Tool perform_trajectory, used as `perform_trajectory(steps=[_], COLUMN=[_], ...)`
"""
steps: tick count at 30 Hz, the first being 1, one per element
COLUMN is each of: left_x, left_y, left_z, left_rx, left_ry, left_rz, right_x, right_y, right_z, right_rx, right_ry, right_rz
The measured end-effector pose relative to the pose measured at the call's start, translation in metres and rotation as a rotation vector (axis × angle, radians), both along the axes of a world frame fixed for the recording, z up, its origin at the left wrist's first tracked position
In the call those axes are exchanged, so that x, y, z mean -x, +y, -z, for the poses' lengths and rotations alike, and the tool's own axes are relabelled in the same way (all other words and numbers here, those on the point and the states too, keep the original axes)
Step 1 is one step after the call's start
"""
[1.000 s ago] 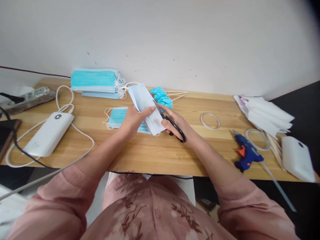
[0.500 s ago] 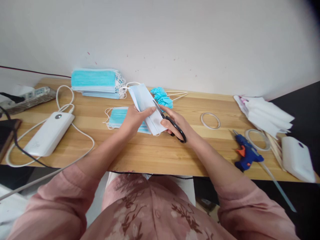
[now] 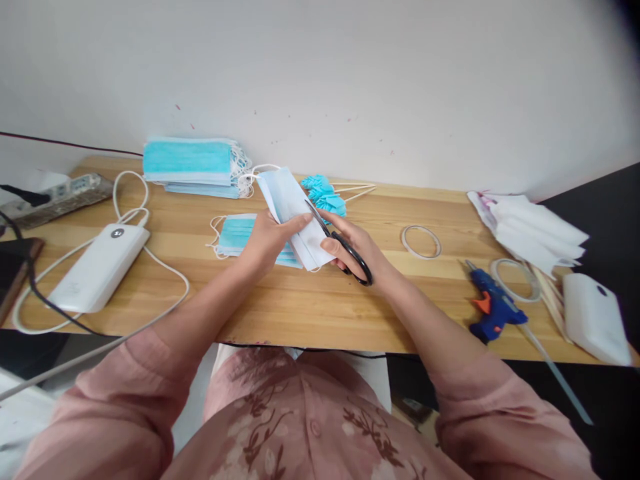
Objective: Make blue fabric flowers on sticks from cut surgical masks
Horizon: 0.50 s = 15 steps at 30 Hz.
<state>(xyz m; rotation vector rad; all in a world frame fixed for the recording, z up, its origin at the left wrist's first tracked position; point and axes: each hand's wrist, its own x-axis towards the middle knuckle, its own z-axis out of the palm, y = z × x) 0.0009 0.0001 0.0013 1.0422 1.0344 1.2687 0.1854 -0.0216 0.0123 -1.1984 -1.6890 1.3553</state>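
Observation:
Between my hands is a face mask (image 3: 286, 195), its pale inner side up and a white ear loop at its far end. My left hand (image 3: 270, 239) grips the mask by its left edge, thumb on top. In my right hand (image 3: 355, 248) are black-handled scissors (image 3: 358, 259), blades pointing away and lying along the mask's right side. The right thumb also touches the mask's near end. Under the left hand a blue face mask (image 3: 235, 235) lies on the table. Just beyond the right hand are blue pleated flowers (image 3: 325, 195) on thin sticks.
A stack of blue masks (image 3: 187, 160) stands by the wall. To the left are a white power bank (image 3: 100, 267) with cables and a power strip (image 3: 70, 193). Rightward lie a tape roll (image 3: 421, 241), a blue glue gun (image 3: 495, 307), white sheets (image 3: 533, 227) and another white power bank (image 3: 595, 319).

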Motion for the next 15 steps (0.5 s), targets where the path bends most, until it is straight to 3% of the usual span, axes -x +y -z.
perform_trajectory(steps=[15], left_x=[0.0003], left_y=[0.0004], left_z=[0.0014], left_rx=[-0.006], left_ry=[-0.015], left_rz=[-0.002], right_x=[0.0001], right_y=[0.0003], right_z=[-0.0008], right_rx=[0.022], right_ry=[-0.013], right_rz=[0.024])
